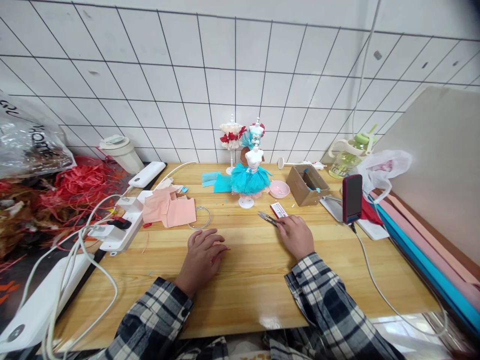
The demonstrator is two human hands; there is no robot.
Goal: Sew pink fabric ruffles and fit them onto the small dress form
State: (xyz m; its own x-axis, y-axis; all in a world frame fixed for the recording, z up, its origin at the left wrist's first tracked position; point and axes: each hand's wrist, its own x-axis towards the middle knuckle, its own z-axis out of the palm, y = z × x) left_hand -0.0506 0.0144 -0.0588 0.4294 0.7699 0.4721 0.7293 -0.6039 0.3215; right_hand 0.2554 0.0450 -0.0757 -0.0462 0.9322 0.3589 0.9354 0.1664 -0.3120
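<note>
My right hand [299,237] is closed over the handles of small scissors [267,218], whose blades point up and left, slightly apart, at the table. Beside them lies a red and white packet [278,210], close to my fingertips. My left hand [202,260] hovers low over the wood, its thumb and index finger pinched together; a tiny pinkish bit shows at the tips, too small to name. Behind stands a small white dress form [254,159] wearing a fluffy turquoise skirt [250,180]. Peach crepe paper pieces [180,212] and a wire loop [202,220] lie left.
Two more decorated forms stand behind, including one with cream and red ruffles [231,136]. A pink bowl [279,189], brown box [305,186] and upright phone [352,199] are right. A power strip [125,232] with cables runs along the left; turquoise paper [222,184] lies behind.
</note>
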